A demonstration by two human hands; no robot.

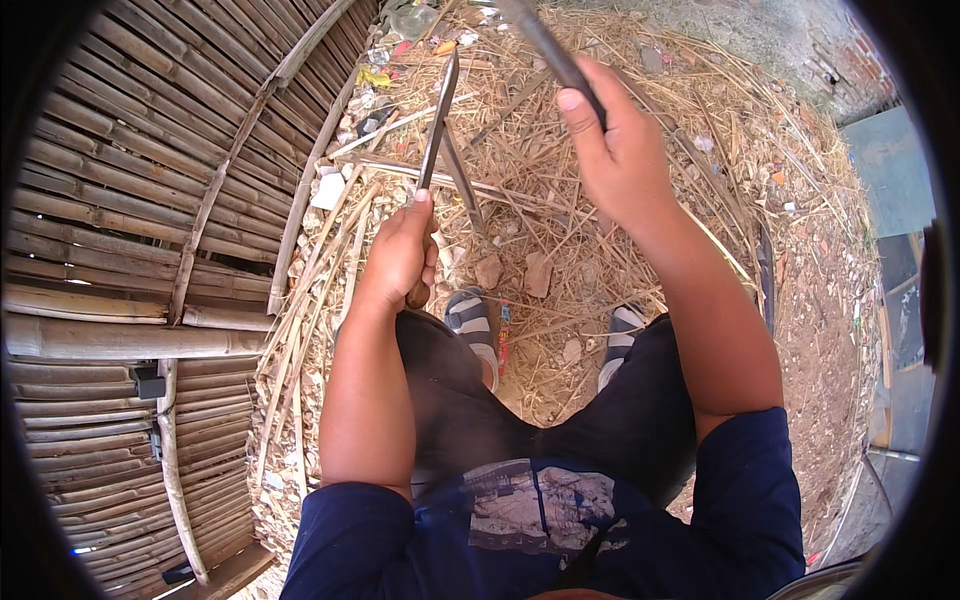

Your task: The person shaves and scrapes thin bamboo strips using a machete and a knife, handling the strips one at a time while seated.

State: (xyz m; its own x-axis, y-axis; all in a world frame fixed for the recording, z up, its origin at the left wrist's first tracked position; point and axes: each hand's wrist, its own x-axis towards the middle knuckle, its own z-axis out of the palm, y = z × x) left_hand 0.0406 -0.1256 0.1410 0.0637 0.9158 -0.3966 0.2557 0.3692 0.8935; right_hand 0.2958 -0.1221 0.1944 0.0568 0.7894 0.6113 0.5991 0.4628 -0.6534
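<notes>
Dark rod [560,55] in the right hand [615,150] — upper end cut off by the top edge. Knife [437,125] handle hidden inside the left hand [400,255]. Far litter [400,40] — too small to tell.

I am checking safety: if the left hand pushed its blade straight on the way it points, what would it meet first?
Probably the dark rod in the right hand; the blade in the left hand points up toward it, though depth is unclear.

wrappers [375,76] | crumpled, yellow and pale | straw, top centre | labels unreadable
</notes>
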